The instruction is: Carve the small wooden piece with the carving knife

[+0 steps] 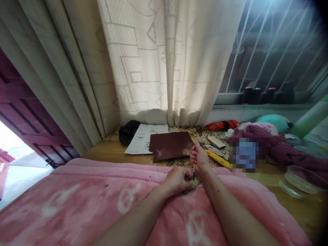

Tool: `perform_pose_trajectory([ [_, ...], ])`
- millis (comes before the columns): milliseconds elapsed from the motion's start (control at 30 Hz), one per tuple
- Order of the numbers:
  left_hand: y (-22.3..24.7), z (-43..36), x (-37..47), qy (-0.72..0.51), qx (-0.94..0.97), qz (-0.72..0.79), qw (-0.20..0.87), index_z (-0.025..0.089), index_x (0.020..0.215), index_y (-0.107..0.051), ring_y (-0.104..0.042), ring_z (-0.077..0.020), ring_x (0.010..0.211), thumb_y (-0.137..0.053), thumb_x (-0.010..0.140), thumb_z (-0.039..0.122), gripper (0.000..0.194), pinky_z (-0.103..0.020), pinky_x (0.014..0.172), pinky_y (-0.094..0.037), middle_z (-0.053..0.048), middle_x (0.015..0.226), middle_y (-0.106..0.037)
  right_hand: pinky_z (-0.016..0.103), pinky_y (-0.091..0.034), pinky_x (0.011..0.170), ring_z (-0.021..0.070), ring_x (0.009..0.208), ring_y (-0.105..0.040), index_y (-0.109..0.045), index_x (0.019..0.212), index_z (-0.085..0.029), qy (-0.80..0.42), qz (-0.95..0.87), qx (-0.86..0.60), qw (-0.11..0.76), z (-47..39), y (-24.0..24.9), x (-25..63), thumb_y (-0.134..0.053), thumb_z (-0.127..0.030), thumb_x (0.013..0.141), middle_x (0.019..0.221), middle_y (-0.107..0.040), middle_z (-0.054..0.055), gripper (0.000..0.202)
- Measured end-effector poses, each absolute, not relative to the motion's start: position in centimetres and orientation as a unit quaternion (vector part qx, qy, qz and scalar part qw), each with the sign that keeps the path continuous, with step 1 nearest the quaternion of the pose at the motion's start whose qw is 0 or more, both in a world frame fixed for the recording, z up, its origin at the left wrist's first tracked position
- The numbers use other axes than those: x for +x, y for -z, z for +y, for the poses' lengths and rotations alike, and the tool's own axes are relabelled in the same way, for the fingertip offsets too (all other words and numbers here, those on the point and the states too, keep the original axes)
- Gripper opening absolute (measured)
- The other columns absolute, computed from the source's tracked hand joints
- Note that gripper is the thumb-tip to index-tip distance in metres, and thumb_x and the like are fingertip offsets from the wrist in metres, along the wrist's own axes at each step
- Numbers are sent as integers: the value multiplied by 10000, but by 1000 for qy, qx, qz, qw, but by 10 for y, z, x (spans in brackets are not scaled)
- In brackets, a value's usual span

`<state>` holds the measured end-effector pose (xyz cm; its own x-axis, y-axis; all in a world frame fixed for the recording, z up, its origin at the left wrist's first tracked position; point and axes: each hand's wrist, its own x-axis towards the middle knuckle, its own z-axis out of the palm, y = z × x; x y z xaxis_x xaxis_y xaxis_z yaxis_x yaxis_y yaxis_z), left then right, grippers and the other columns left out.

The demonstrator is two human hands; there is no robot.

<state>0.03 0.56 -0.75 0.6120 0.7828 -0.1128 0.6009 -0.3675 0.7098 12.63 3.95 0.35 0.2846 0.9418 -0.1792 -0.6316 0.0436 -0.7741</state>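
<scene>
My right hand [200, 159] is closed in a fist around a thin carving tool [194, 175], held upright with its narrow dark tip pointing down. Just below and to the left, my left hand [178, 179] grips a small pale, rough piece [194, 182] against the pink blanket [102, 205]. The tool's tip is at or very close to this piece; contact is too small to make out. Fingers cover much of the piece, so its shape and material are unclear. Beyond my hands lies a brown sheet [174, 145], partly over a white printed paper [148, 131].
Pale shavings [176, 129] litter the wooden surface. A yellow-handled tool [217, 159] and a light-coloured block [216, 141] lie right of my hands. Farther right are a clear bowl [294, 186] and plush toys [276, 140]. A black bag [128, 131] sits at the back left, below curtains.
</scene>
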Motion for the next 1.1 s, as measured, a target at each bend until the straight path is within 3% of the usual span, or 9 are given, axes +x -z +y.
perform_pose_trajectory([
  [200, 8, 5, 0, -129, 820, 411, 378, 151, 535, -438, -343, -66, 530, -634, 578, 321, 263, -205, 465, -193, 70, 524, -343, 149, -102, 274, 37, 274, -176, -340, 588, -203, -474, -143, -478, 725, 45, 8, 130, -504, -582, 714, 371, -252, -112, 431],
  [500, 10, 6, 1, -127, 822, 408, 377, 150, 534, -446, -319, -63, 508, -636, 573, 320, 258, -212, 462, -183, 74, 512, -363, 147, -87, 285, 29, 288, -137, -388, 602, -190, -585, -207, -402, 674, 42, -2, 127, -535, -530, 721, 377, -213, -121, 388],
  [800, 9, 5, 0, -129, 816, 404, 392, 149, 533, -427, -329, -64, 531, -646, 572, 314, 277, -204, 463, -190, 71, 533, -356, 137, -117, 271, 31, 272, -187, -353, 589, -191, -478, -106, -502, 713, 46, 8, 127, -485, -467, 787, 352, -261, -109, 364],
  [1100, 13, 5, 0, -135, 815, 388, 408, 155, 533, -353, -287, -62, 524, -629, 583, 298, 314, -212, 471, -178, 72, 529, -313, 124, -95, 265, 25, 257, -157, -350, 592, -183, -533, -72, -485, 690, 44, 7, 128, -394, -366, 871, 345, -228, -114, 337],
])
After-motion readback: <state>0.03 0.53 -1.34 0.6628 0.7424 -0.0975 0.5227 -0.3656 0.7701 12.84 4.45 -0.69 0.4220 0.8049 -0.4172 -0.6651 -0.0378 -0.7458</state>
